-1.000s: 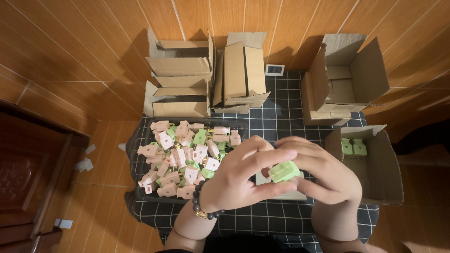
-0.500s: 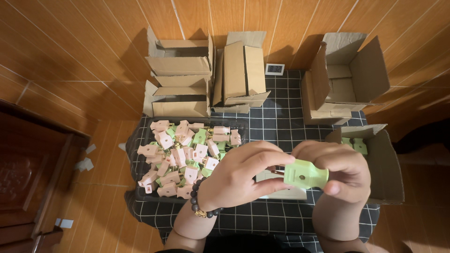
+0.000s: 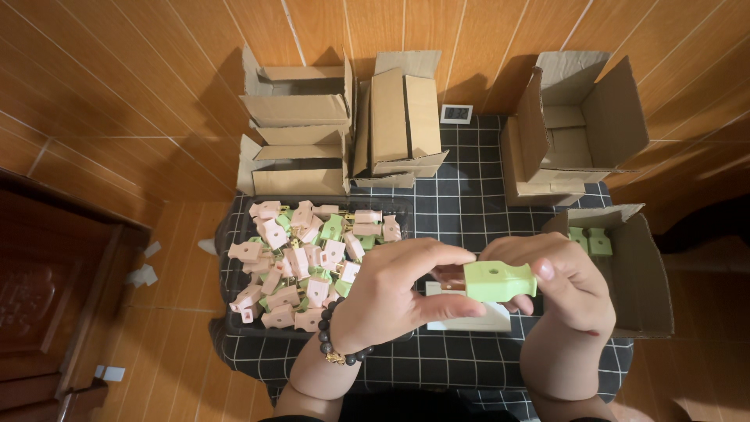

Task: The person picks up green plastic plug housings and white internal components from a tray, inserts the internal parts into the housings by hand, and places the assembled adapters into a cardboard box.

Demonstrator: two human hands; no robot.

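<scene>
A tray (image 3: 234, 328) of pink and green plugs (image 3: 301, 262) sits at the left of the table (image 3: 476, 203), which wears a black checked cloth. Just right of it, the left hand (image 3: 391, 301), a bead bracelet (image 3: 336, 352) at its wrist, pinches the near end of a green plug (image 3: 500, 281). The right hand (image 3: 566, 285) closes its grip on the far end, holding the plug level above a white card (image 3: 469, 319). Further right, an open box (image 3: 633, 273) holds two green plugs (image 3: 590, 241). Four more cardboard boxes (image 3: 402, 117) stand behind.
</scene>
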